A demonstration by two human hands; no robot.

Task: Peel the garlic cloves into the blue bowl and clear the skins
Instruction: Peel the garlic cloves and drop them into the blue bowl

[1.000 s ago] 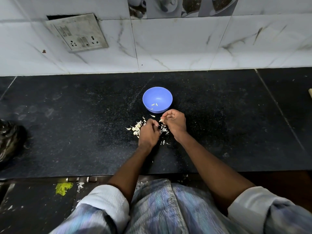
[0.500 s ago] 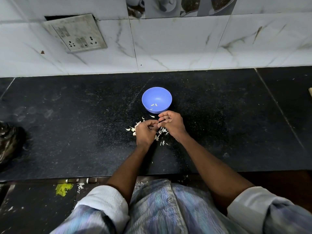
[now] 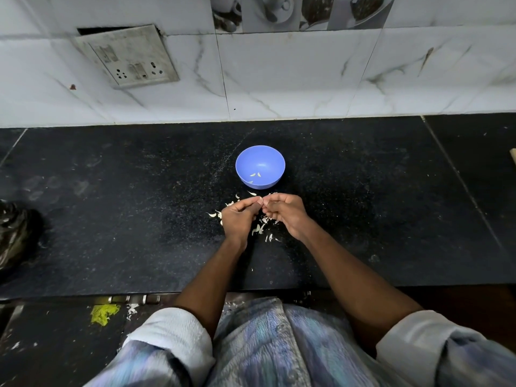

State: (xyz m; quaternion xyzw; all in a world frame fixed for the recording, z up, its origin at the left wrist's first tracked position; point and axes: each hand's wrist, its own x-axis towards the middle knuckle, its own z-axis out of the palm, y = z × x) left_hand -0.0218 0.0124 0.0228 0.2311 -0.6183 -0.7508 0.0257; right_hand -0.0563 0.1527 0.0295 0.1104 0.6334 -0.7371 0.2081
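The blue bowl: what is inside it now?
Inside the blue bowl, a few small pale pieces lie near the bottom; peeled cloves or skins, I cannot tell. Nothing covers them.

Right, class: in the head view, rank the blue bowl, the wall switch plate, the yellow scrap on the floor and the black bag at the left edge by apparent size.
1. Switch plate
2. Blue bowl and black bag: unsure, the bag is cut off
3. Yellow scrap
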